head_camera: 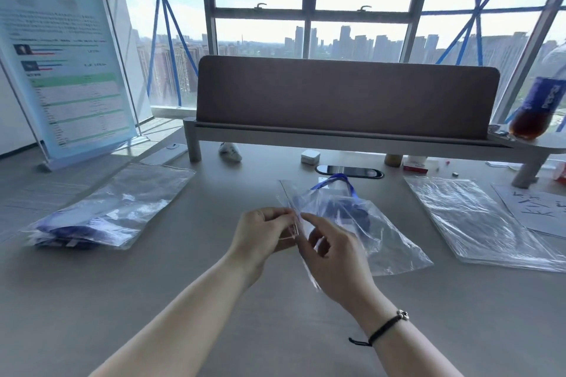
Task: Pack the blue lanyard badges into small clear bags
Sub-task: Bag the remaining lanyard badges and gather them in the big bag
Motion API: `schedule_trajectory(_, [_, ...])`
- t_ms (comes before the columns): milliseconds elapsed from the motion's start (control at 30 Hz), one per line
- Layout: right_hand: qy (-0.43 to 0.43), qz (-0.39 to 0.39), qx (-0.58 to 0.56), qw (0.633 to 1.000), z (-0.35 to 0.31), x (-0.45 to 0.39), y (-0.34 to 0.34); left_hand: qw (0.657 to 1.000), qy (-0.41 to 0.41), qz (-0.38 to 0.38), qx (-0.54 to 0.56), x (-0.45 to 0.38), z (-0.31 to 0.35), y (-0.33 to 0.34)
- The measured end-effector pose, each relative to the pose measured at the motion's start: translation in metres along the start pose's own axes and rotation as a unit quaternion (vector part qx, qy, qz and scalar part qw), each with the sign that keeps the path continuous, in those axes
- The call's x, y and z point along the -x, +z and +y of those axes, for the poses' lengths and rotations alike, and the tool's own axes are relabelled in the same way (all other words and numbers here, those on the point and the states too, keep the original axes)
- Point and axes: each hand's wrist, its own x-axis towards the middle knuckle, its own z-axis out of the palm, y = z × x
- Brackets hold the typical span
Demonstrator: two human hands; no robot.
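At centre frame I noted the left hand [266, 234] with thumb and forefinger closed in a pinch on the mouth edge of the small clear bag [361, 223]; the other fingers were curled under. The right hand [332, 254] met it from the right, forefinger and thumb pinching the same strip, remaining fingers loosely bent. Hands nearly touching at the seal. The bag trailed away toward centre right, its far end lying on the desk [214, 300]. Inside it I saw a blue lanyard badge [340, 208], with a loop of blue strap showing at the upper edge near the bag; whether that loop was fully inside I could not tell. My reading: step in hand was closing the bag mouth on one badge. Next move would call for running the pinch along the strip, with any stray strap tucked in first. At left of frame lay a larger bag of blue lanyards [101, 220]; at right, a flat stack of empty clear bags [484, 223]. A cola bottle [539, 107] stood on the shelf at upper right.
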Motion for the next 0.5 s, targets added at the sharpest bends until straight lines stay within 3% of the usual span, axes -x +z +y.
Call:
schedule_trajectory(133, [-0.050,-0.031,0.059,0.997,-0.008,0.001,0.003,1.000,0.001,-0.021,0.014,0.000,0.005,-0.005])
schedule_trajectory(333, [-0.068,-0.023,0.071,0.995,-0.027,-0.006,-0.011,0.993,0.092,0.008,-0.079,0.005,0.031,-0.013])
schedule_trajectory(400, [-0.048,0.019,0.052,0.997,-0.034,-0.016,-0.022,0.979,0.143,-0.024,-0.144,0.002,0.048,-0.020])
schedule_trajectory(500, [0.007,0.077,-0.010,0.997,-0.043,-0.045,-0.044,0.931,0.222,-0.099,-0.271,0.005,0.085,-0.025])
